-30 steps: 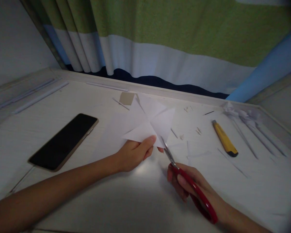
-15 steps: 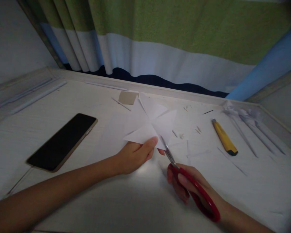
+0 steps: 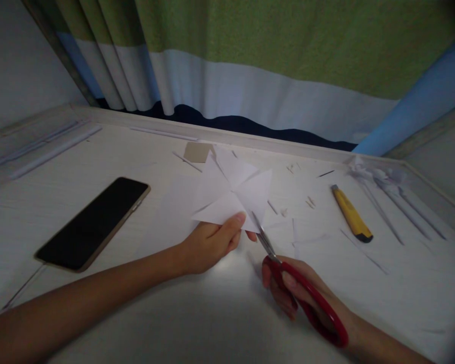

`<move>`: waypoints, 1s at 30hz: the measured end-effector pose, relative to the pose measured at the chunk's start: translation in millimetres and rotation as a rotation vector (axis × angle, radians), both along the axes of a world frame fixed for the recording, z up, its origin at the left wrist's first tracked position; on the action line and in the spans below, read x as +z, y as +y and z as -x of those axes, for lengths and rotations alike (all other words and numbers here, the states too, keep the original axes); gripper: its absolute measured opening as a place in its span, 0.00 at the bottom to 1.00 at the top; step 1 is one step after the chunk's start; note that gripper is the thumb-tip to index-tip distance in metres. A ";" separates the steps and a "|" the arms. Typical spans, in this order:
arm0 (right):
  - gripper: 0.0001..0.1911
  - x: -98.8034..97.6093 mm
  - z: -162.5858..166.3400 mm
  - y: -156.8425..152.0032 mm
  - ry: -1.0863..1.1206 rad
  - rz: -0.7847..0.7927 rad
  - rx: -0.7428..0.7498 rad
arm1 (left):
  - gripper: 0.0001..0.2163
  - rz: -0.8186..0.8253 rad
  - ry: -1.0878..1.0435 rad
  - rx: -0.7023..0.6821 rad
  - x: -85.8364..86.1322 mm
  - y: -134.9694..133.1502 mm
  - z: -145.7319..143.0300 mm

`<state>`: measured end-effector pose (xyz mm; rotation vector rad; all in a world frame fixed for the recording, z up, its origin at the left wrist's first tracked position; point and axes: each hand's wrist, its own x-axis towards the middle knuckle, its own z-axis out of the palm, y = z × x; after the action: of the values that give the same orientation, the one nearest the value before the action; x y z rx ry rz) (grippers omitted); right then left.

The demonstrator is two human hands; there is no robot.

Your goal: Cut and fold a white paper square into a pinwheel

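Observation:
Between the thumb and fingers of my left hand (image 3: 216, 242) is the near edge of a white sheet of paper (image 3: 235, 177). Slits run from its corners toward the middle, leaving several pointed flaps. My right hand (image 3: 288, 288) grips red-handled scissors (image 3: 311, 293), whose metal blades point up and to the left. The blade tips lie over the paper's near right part, just right of my left thumb. Left fingertips show below the paper's edge, close to the blades. Whether the blades are closed on the paper cannot be made out.
A phone (image 3: 94, 222) lies at left, with a thin stick by its lower end. At right are a yellow box cutter (image 3: 351, 212) and several paper rolls (image 3: 405, 202). A grey card piece (image 3: 197, 151) and small scraps lie behind the paper. A curtain (image 3: 250, 76) hangs beyond.
The view has shifted slightly, and the phone appears a little further left. Both hands, the paper and the scissors keep nearly the same position relative to each other.

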<state>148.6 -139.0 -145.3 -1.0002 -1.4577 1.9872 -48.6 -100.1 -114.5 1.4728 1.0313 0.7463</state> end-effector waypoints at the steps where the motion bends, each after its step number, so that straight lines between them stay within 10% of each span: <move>1: 0.19 -0.9 -0.3 -0.1 -0.003 0.003 -0.003 | 0.20 0.008 -0.007 -0.003 -1.1 0.2 -0.2; 30: 0.18 1.3 0.8 -0.5 -0.043 0.043 -0.010 | 0.22 0.116 0.029 0.029 -3.7 3.1 -1.4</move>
<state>147.8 -139.5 -144.0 -1.0720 -1.4354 2.0096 -47.2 -97.0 -118.2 1.3750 1.1025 0.6759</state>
